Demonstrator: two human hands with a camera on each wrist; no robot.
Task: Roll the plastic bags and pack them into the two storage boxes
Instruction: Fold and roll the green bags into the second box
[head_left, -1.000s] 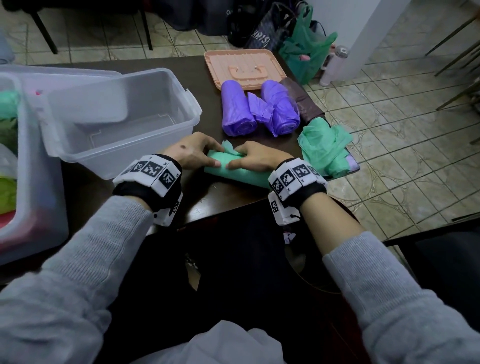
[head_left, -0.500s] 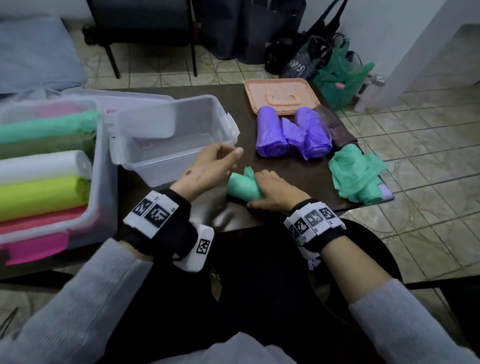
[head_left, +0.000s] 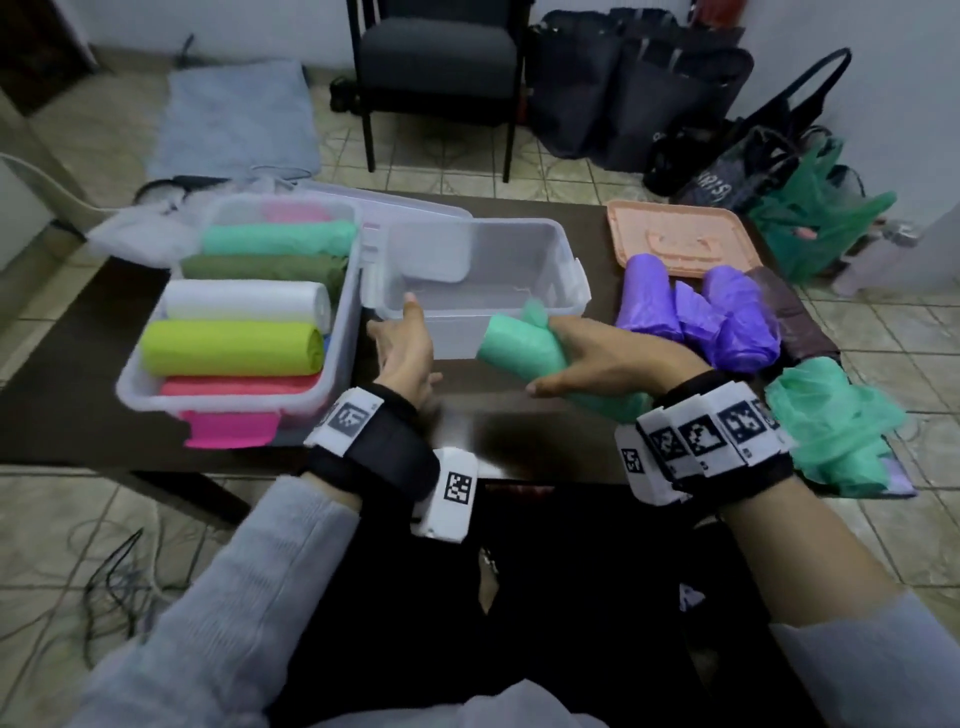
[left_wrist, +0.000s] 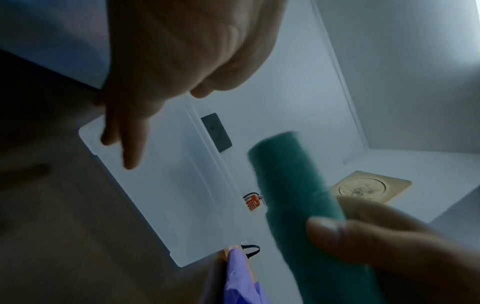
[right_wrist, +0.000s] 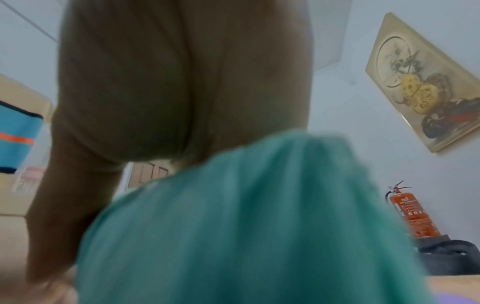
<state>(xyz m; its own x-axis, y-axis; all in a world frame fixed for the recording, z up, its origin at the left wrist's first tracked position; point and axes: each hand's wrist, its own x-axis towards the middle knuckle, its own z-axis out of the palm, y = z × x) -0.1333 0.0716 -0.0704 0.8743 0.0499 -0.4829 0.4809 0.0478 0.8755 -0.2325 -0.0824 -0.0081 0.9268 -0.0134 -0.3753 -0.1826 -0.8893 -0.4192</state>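
My right hand (head_left: 597, 358) grips a rolled green plastic bag (head_left: 524, 348) lifted off the table, its upper end by the front wall of the empty clear storage box (head_left: 519, 234). The same green roll (left_wrist: 293, 185) shows in the left wrist view and fills the right wrist view (right_wrist: 246, 226). My left hand (head_left: 405, 343) is open, fingers straight, against the box's front left corner. A second clear storage box (head_left: 343, 332) at the left holds several rolled bags. Two purple rolls (head_left: 696, 312), a brown roll (head_left: 795, 317) and a loose green bag (head_left: 836, 426) lie at the right.
A peach lid (head_left: 680, 239) lies behind the purple rolls. A clear lid (head_left: 405, 205) lies behind the boxes. The dark table (head_left: 67, 405) ends just before my wrists. A chair (head_left: 436, 57) and dark bags (head_left: 639, 88) stand on the tiled floor beyond.
My right hand has lifted the green roll off the table and carried it up towards the empty box. My left hand has let go of the roll and moved to the box's front corner.
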